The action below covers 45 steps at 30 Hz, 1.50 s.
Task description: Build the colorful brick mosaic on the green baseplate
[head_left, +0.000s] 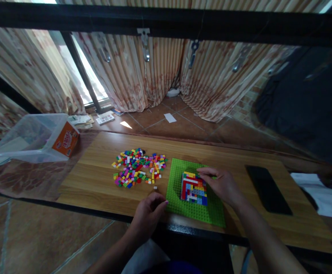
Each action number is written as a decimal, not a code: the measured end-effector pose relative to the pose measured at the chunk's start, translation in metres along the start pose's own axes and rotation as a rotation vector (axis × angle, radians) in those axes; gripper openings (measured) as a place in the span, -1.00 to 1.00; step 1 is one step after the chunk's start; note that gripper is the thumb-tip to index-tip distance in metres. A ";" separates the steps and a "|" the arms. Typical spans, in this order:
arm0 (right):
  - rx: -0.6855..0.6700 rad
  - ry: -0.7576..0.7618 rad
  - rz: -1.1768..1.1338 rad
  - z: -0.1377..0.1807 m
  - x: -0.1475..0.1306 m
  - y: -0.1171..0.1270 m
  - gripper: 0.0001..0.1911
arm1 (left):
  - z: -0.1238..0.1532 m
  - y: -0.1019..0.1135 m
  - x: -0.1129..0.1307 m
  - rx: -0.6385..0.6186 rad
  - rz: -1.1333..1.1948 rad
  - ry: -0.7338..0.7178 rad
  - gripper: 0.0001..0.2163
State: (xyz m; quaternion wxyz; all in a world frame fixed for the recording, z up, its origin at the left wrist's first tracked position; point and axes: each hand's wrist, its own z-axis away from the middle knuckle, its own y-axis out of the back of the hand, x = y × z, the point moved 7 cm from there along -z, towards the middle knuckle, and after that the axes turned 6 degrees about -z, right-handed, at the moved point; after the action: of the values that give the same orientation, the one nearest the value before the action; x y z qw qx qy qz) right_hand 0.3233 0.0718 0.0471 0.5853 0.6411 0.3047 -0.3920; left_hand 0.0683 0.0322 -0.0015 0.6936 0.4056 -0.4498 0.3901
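Observation:
A green studded baseplate (pixel 180 213) lies on the wooden board, bearing a low multicoloured block of toy bricks (pixel 194 188). My right hand (pixel 220 184) reaches over the plate from the right, its fingertips pinched at the far right corner of the brick block; whatever they grip is hidden. At the plate's left edge, my left hand (pixel 150 213) is curled with thumb and fingers close together. A tiny pale spot shows at its fingertips, too small to name. Beyond that hand sits a single white brick (pixel 155 187), near a spread pile of loose bricks (pixel 134 167).
A dark flat phone-like slab (pixel 268 189) lies on the board's right side, with white paper (pixel 317 194) past it. A clear plastic bin (pixel 34 133) with an orange label stands at left. A dark metal bar (pixel 166 19) with hanging clips crosses above.

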 end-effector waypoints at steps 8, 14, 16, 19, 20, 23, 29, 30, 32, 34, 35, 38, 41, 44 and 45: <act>-0.012 -0.028 -0.141 -0.005 0.015 -0.002 -0.78 | 0.001 0.000 0.002 -0.008 -0.025 -0.016 -0.77; -0.013 -0.101 -0.273 -0.011 0.022 -0.004 -0.74 | 0.001 -0.001 0.000 -0.011 -0.022 -0.007 -0.78; -0.017 -0.113 -0.290 -0.011 0.022 -0.004 -0.74 | 0.001 -0.001 0.000 -0.007 -0.030 -0.014 -0.77; -0.043 -0.123 -0.313 -0.010 0.022 -0.008 -0.74 | 0.001 0.000 0.001 -0.002 -0.055 -0.019 -0.78; -0.053 -0.123 -0.319 -0.009 0.022 -0.009 -0.73 | 0.001 0.000 0.002 -0.001 -0.064 -0.021 -0.78; -0.061 -0.121 -0.341 -0.006 0.022 -0.013 -0.73 | 0.002 0.000 0.005 0.005 -0.089 -0.033 -0.79; -0.018 -0.108 -0.399 0.000 0.025 -0.015 -0.73 | 0.008 -0.006 0.010 0.035 -0.228 -0.070 -0.82; -0.009 -0.104 -0.403 0.000 0.025 -0.015 -0.74 | 0.010 -0.007 0.011 0.041 -0.250 -0.081 -0.82; -0.002 -0.102 -0.402 0.001 0.026 -0.015 -0.74 | 0.011 -0.008 0.014 0.051 -0.291 -0.106 -0.84; -0.002 -0.100 -0.400 0.001 0.026 -0.015 -0.75 | 0.012 -0.009 0.016 0.060 -0.333 -0.127 -0.85; -0.002 -0.098 -0.402 0.001 0.026 -0.015 -0.75 | 0.012 -0.010 0.017 0.064 -0.351 -0.138 -0.85; -0.003 -0.094 -0.412 0.002 0.026 -0.015 -0.75 | 0.012 -0.010 0.018 0.076 -0.385 -0.178 -0.87; -0.009 -0.090 -0.415 0.003 0.025 -0.015 -0.75 | 0.012 -0.011 0.016 0.093 -0.412 -0.205 -0.88; -0.019 -0.081 -0.395 0.003 0.024 -0.015 -0.75 | 0.012 -0.012 0.016 0.098 -0.430 -0.214 -0.88; -0.024 -0.080 -0.386 0.003 0.023 -0.015 -0.74 | 0.012 -0.013 0.016 0.097 -0.433 -0.216 -0.88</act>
State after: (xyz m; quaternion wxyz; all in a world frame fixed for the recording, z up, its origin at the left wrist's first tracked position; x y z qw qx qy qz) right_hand 0.3221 0.0689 0.0198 0.5184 0.5477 0.4032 -0.5184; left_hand 0.0808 0.0195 0.0140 0.6887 0.5645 -0.4047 0.2080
